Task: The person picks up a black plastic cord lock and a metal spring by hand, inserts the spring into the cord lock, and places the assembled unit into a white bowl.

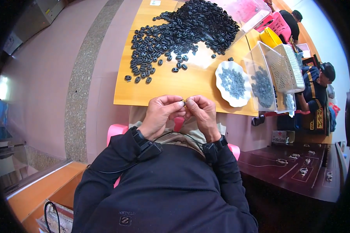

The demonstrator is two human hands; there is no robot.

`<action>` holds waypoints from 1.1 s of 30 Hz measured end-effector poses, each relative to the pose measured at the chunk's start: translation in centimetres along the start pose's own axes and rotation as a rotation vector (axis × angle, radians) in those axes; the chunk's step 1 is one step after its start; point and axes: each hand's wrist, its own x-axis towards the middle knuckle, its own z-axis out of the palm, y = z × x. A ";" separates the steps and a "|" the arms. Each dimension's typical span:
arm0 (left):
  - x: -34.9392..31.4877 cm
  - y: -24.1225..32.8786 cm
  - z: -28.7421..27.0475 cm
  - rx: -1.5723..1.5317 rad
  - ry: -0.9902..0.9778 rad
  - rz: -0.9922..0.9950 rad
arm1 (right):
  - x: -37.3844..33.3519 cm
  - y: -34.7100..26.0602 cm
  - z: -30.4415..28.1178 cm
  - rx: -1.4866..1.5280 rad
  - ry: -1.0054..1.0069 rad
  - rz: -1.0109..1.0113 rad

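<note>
Close to the table's near edge, my left hand [159, 114] and my right hand [201, 115] meet fingertip to fingertip. Thumbs and forefingers of both pinch one tiny dark piece [184, 103], mostly covered by the fingers; its kind is hard to make out. Beyond them on the table lies a big heap of small black oval pieces with two holes [200, 27], thinning out toward me into scattered single ones. Right of the hands, a white scalloped plate [218, 83] holds many small greyish parts [233, 82].
A clear plastic bin [266, 62] with dark small parts stands right of the plate, beside a white perforated basket [293, 70] and a yellow bowl [270, 37]. A pinkish clear tub [247, 13] sits behind. Two people [317, 83] are at the right. A dark red panel [268, 171] lies lower right.
</note>
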 end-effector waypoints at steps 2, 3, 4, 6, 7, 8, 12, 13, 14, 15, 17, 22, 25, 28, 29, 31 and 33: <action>0.0 0.0 0.0 0.005 0.005 -0.002 | 0.0 0.2 0.0 -0.001 0.008 -0.007; 0.0 0.0 0.1 0.005 0.005 -0.002 | 0.0 0.3 0.0 -0.009 0.017 -0.019; 0.0 0.0 0.1 -0.003 0.004 -0.005 | 0.0 0.4 0.0 -0.017 0.024 -0.031; 0.0 0.0 0.1 -0.012 0.005 -0.006 | 0.0 0.3 0.1 -0.010 0.033 -0.024; 0.0 0.0 0.1 -0.009 0.005 -0.008 | 0.0 0.3 0.1 -0.005 0.044 -0.017; 0.0 0.0 0.1 -0.007 0.004 -0.010 | 0.0 0.3 0.2 -0.004 0.044 -0.017; 0.0 -0.1 0.0 -0.016 0.004 -0.011 | 0.0 0.3 0.3 0.002 0.051 -0.016; 0.1 -0.1 0.0 -0.008 0.006 -0.011 | 0.0 0.3 0.3 -0.002 0.048 -0.014; 0.1 -0.1 -0.1 0.000 0.008 -0.011 | 0.0 0.4 0.2 -0.001 0.048 -0.014; 0.1 -0.1 0.0 0.000 0.008 -0.011 | 0.0 0.5 0.1 -0.002 0.046 -0.014; 0.0 -0.1 0.1 -0.008 0.011 -0.012 | 0.0 0.4 0.1 -0.003 0.044 -0.015; 0.1 -0.2 -0.1 -0.004 0.000 -0.008 | -0.1 0.3 0.3 -0.032 0.020 -0.024; 0.1 -0.1 0.0 0.005 0.003 -0.013 | 0.0 0.4 0.0 -0.050 0.000 -0.034; 0.0 0.0 0.1 0.008 0.003 -0.013 | -0.1 0.1 0.4 -0.049 0.021 -0.022; 0.0 0.0 0.1 0.004 0.003 -0.014 | -0.1 0.1 0.4 -0.049 0.021 -0.023; 0.1 -0.2 -0.1 0.002 -0.001 -0.009 | -0.1 0.3 0.3 -0.019 0.018 -0.001; 0.0 -0.3 -0.1 0.000 -0.004 -0.005 | -0.3 0.1 0.5 0.014 0.017 -0.003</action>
